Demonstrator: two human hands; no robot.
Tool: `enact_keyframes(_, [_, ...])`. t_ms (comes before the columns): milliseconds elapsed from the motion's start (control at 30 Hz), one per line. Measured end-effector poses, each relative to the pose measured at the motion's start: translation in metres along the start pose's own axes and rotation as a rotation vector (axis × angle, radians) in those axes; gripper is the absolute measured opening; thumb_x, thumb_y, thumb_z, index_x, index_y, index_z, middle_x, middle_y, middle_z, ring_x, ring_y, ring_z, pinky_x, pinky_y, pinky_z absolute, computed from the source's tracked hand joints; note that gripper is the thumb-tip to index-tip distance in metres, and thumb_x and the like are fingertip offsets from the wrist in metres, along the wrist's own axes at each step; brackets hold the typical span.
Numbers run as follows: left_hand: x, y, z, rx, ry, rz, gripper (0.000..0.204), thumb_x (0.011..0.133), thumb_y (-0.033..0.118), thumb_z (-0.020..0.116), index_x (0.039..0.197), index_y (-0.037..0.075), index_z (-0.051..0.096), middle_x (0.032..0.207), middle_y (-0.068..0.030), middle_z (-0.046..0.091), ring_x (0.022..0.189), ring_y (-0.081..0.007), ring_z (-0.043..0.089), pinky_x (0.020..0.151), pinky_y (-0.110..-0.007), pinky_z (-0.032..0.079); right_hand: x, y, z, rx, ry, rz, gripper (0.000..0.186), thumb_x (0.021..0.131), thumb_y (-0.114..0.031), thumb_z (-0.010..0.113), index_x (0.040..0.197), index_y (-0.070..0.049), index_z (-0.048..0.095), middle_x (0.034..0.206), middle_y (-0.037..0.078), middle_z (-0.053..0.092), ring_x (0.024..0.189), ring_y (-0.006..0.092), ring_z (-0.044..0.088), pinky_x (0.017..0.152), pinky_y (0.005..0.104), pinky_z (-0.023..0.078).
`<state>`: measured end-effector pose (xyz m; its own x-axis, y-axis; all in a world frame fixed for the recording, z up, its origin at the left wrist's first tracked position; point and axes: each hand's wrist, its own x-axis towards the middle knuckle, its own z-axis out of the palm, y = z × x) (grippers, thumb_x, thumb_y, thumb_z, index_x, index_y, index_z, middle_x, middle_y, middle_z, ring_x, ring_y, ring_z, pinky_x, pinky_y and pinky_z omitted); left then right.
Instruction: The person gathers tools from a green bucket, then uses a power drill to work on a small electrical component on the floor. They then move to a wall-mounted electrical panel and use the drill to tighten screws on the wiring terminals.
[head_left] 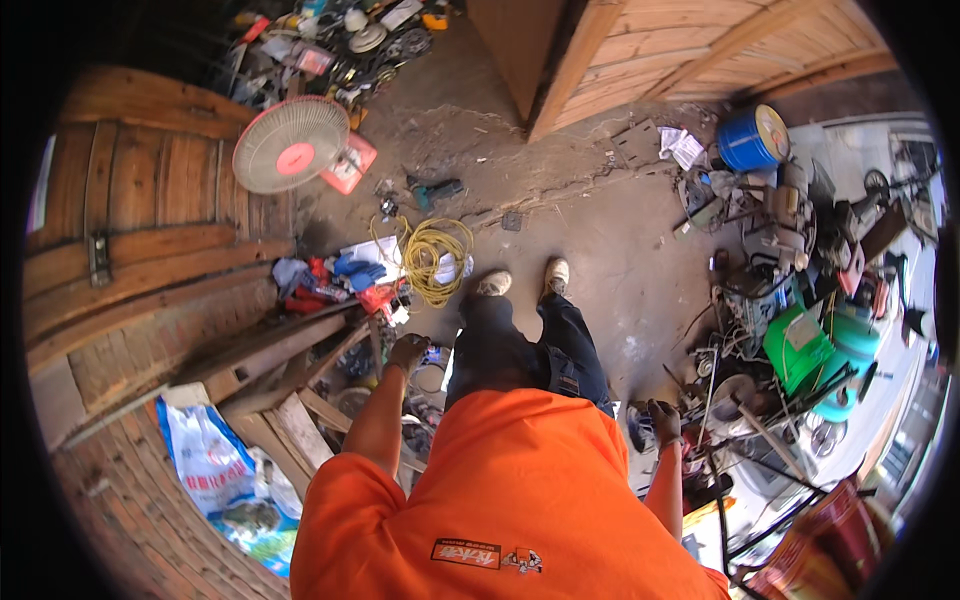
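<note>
My left hand (408, 352) hangs low beside my left leg, close to a round, blue-and-white item (436, 355) and the clutter near a wooden bench. Its fingers look dark and small from above, so their pose is unclear. On the other side my right hand (664, 422) hangs by my hip at the edge of a heap of metal parts and tools. Its fingers are in shadow, and I cannot make out anything in them. Ahead of my left foot lies a coiled yellow hose or cable (436, 262). Beyond it a green power tool (434, 191) rests on the floor.
A pedestal-style fan (290, 145) with a pink hub stands by the wooden door at left. Red and blue cloths (330, 280) lie near the coil. At right, a blue drum (752, 138) and a green container (797, 345) sit among piled machinery. An open wooden door (690, 50) stands ahead.
</note>
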<state>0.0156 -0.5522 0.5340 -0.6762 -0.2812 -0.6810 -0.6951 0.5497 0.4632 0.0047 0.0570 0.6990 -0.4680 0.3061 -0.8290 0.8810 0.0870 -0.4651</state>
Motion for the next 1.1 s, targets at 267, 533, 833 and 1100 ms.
enact_keyframes(267, [-0.125,0.07,0.075,-0.612,-0.003,-0.503,0.028,0.086,0.027,0.066,0.097,0.002,0.066,0.077,-0.0058,0.065,0.062,-0.0145,0.061,0.054,-0.03,0.049,0.148,-0.138,-0.055,-0.35,-0.147,-0.104,0.024,0.092,-0.027,0.064,0.1,-0.004,0.06,0.07,0.003,0.059,0.054,0.0123,0.058,0.046,0.0254,0.047])
enact_keyframes(533, [-0.187,0.021,0.199,-1.136,0.078,-0.767,0.031,0.084,0.03,0.068,0.093,0.0,0.067,0.074,-0.0054,0.066,0.058,-0.0144,0.061,0.054,-0.031,0.05,0.173,-0.281,0.052,-0.457,-0.271,-0.146,0.027,0.088,-0.025,0.067,0.103,-0.003,0.061,0.071,0.002,0.06,0.054,0.0096,0.055,0.048,0.0215,0.043])
enact_keyframes(833, [0.007,-0.036,0.178,-0.467,0.191,-0.676,0.041,0.077,0.026,0.07,0.107,-0.001,0.062,0.077,-0.015,0.068,0.075,-0.0259,0.069,0.069,-0.037,0.055,0.275,-0.246,0.274,-0.929,-0.492,-0.224,0.029,0.09,-0.028,0.065,0.102,-0.002,0.065,0.078,0.009,0.067,0.066,0.0152,0.064,0.061,0.0284,0.052])
enact_keyframes(1100, [0.261,-0.095,0.165,-0.511,0.196,-0.666,0.072,0.075,0.029,0.075,0.136,0.005,0.044,0.136,-0.0228,0.048,0.122,-0.0376,0.05,0.101,-0.044,0.043,0.424,-0.178,0.584,-1.626,-0.632,-0.603,0.039,0.085,-0.041,0.064,0.105,-0.008,0.067,0.098,0.02,0.069,0.096,0.0335,0.066,0.083,0.0401,0.051])
